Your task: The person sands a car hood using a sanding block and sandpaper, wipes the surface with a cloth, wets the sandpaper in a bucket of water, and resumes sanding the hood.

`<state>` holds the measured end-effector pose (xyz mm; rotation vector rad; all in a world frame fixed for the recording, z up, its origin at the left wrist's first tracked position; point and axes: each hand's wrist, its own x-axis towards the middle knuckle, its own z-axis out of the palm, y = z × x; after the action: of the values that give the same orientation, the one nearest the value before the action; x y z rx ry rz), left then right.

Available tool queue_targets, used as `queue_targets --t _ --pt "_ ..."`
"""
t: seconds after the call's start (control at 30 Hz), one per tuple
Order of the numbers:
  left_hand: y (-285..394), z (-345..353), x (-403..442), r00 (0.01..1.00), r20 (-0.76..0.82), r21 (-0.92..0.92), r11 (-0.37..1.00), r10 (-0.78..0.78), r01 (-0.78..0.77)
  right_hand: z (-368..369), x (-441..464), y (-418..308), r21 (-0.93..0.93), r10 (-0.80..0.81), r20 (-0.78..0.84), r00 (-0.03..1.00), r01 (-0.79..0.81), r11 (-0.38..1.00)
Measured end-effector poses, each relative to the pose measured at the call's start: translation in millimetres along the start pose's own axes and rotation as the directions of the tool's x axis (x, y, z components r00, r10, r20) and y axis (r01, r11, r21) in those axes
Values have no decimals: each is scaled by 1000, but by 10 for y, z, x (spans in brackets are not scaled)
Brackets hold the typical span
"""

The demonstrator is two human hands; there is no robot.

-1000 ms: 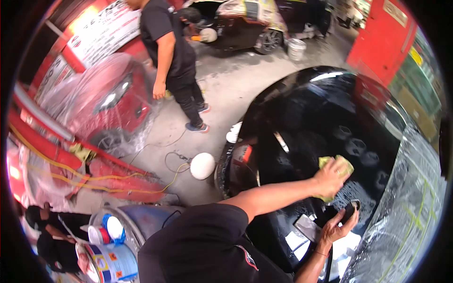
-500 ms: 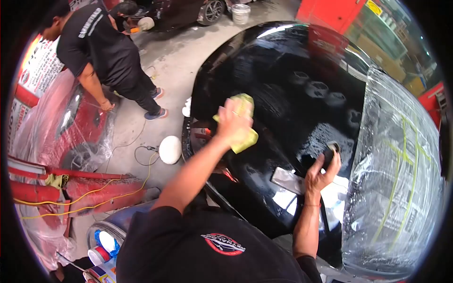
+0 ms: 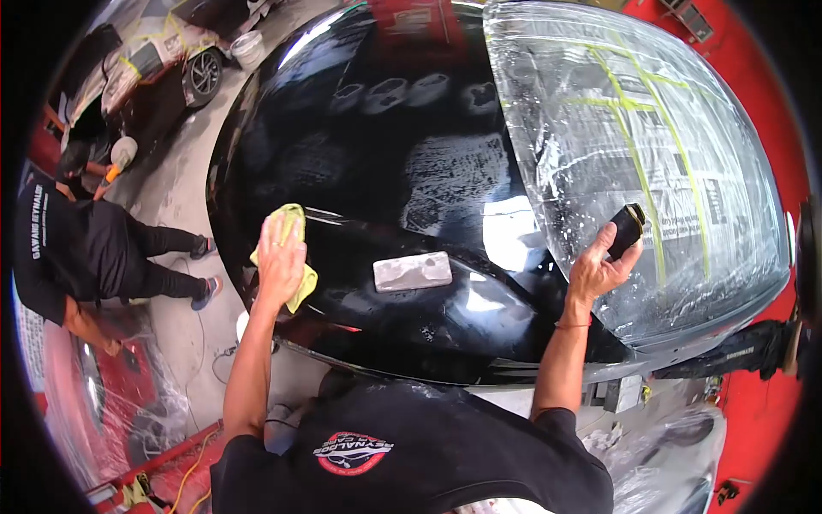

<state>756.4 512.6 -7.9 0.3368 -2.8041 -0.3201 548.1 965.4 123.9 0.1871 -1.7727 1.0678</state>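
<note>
- The left hand (image 3: 282,261) lies palm-down on a black car hood (image 3: 360,171), fingers nearly straight and slightly parted, with hold of a yellow cloth (image 3: 303,289) that spills past the fingertips and beside the palm.
- Good wiping, by the look of it, calls for pressure spread across all the fingers, overlapping strokes and a clean fold of cloth, as grit caught under it could mark the gloss.
- The right hand (image 3: 595,272) holds a black block (image 3: 627,233) raised, its fingers part-curled and open only as far as the block's sides; best kept well off the paint while the cloth works.
- A gray block (image 3: 413,271) rests on the hood between the two sets of fingers, nearer the left; a wide pass rightward calls for steering around it.
- A hazy patch (image 3: 454,180) marks the paint beyond the gray block, forward of both hands' fingers.
- Plastic film (image 3: 719,171), crossed by yellow tape over printed paper, spreads beyond and to the right of the right fingers.
- A white bucket (image 3: 248,51) stands on the floor far ahead of the left fingers, near a parked car's wheel (image 3: 204,77); its contents cannot be made out.
</note>
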Motion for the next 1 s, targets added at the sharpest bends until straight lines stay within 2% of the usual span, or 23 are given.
queue_targets --t 0.03,0.07,0.13,0.3,0.33,0.37,0.47,0.53,0.6,0.63,0.67,0.73,0.8,0.87,0.9,0.93,1.0 --pt "143 -9 131 998 -15 -52 997 57 -58 -84 68 114 -126 -133 25 991 135 983" --pt "270 -24 310 993 -31 -96 989 113 -115 -126 110 182 -124 -123 13 992 123 985" --pt "529 44 738 973 -61 29 975 222 -221 -186 177 209 -187 -252 146 957 277 942" --pt "1715 466 1748 921 27 1 922 388 -388 -86 132 200 -158 -253 102 962 267 951" --pt "1975 597 1856 886 -27 11 886 464 -464 -94 152 197 -139 -244 73 967 253 958" --pt "2279 632 1876 857 -17 -11 857 515 -515 -108 174 220 -135 -222 24 975 223 966" --pt "3019 426 1671 724 30 -147 719 689 -679 -306 274 281 -181 -157 -74 985 142 973" --pt "3218 473 1430 659 -4 -216 643 752 -735 -528 324 356 -172 -142 -177 974 111 979" --pt "3358 404 1246 615 -24 -224 595 788 -771 -772 283 393 -141 -33 -251 967 -3 990" --pt "3434 390 1163 607 -6 -237 589 795 -773 -850 271 320 -107 -53 -280 959 23 994" --pt "3508 393 1034 579 -68 -186 560 813 -808 -947 222 333 -119 -61 -297 953 26 993" --pt "3668 413 715 482 -101 -180 461 870 -869 -1115 110 262 -110 -33 -284 958 2 994" --pt "3956 314 328 453 -104 -408 377 885 -831 -1257 7 201 -120 -46 -249 967 17 993" --pt "4130 304 -56 389 -97 -495 295 916 -818 -1378 -74 104 -151 -11 -228 974 -24 988" --pt "4189 284 -126 402 -102 -422 326 910 -846 -1439 -111 41 -167 20 -227 974 -59 984" --pt "4170 284 -162 405 -110 -433 323 908 -842 -1522 -153 -4 -178 13 -219 976 -53 983" --pt "4108 269 -162 467 -120 -557 330 876 -762 -1670 -206 -73 -206 54 -240 969 -105 973"
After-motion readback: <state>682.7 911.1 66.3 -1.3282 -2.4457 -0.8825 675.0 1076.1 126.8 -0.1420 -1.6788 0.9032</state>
